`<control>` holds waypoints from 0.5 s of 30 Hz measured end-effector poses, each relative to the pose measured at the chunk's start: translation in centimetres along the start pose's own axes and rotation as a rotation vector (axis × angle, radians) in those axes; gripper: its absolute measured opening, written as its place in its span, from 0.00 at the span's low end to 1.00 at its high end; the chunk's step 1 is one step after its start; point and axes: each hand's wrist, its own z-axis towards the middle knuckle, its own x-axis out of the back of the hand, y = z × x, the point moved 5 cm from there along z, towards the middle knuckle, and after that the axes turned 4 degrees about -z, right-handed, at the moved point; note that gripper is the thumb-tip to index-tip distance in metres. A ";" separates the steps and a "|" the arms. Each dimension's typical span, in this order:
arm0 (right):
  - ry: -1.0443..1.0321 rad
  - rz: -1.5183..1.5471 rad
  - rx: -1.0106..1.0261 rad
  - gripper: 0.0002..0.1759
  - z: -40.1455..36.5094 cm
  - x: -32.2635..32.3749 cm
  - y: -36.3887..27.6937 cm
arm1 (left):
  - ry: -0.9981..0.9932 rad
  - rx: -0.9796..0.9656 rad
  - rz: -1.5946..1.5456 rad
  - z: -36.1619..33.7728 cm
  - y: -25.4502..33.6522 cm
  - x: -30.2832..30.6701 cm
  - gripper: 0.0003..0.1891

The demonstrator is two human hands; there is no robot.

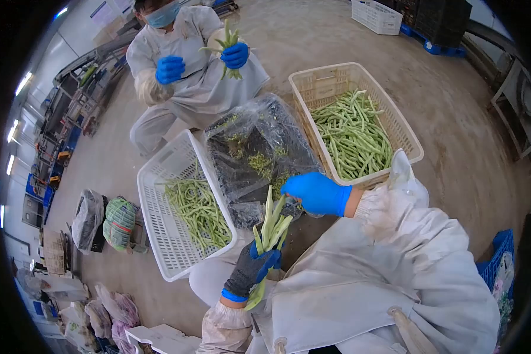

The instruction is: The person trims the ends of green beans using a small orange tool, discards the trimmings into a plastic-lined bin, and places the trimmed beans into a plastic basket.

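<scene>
- Your left hand [258,264] is closed around a bunch of beans [272,224], upright above your lap.
- Your right hand [315,192] curls at their tips; grip unclear.
- A bag [248,141] lies just beyond, between white basket [158,172] and cream basket [327,82].

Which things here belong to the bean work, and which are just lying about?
In use: left hand gripping green bean bundle, right hand beside it, white basket, beige basket, plastic-lined crate.
Lying about: bagged bundle, far white crate.

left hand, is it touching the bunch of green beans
Touching: the head view shows the left hand with its fingers wrapped around the bunch of green beans.
</scene>
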 end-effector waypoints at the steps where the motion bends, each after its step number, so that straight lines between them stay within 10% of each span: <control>1: 0.191 0.188 -0.143 0.06 -0.1 -0.4 0.6 | 0.030 -0.022 0.056 0.3 0.4 -0.1 0.16; 8: 0.667 0.960 -0.823 0.08 -2.0 -3.9 13.1 | 0.055 -0.062 0.086 0.0 2.4 -0.4 0.13; 11: 0.642 1.035 -0.761 0.12 -1.6 -1.2 12.6 | 0.088 -0.033 -0.022 -0.6 1.5 -0.4 0.13; 13: 0.755 -0.008 -0.253 0.18 0.8 5.7 5.7 | 0.072 -0.062 -0.042 -0.2 1.5 -0.4 0.13; 15: 0.447 0.467 -0.062 0.22 2.5 6.3 1.9 | 0.063 -0.037 -0.037 0.2 1.0 -0.1 0.15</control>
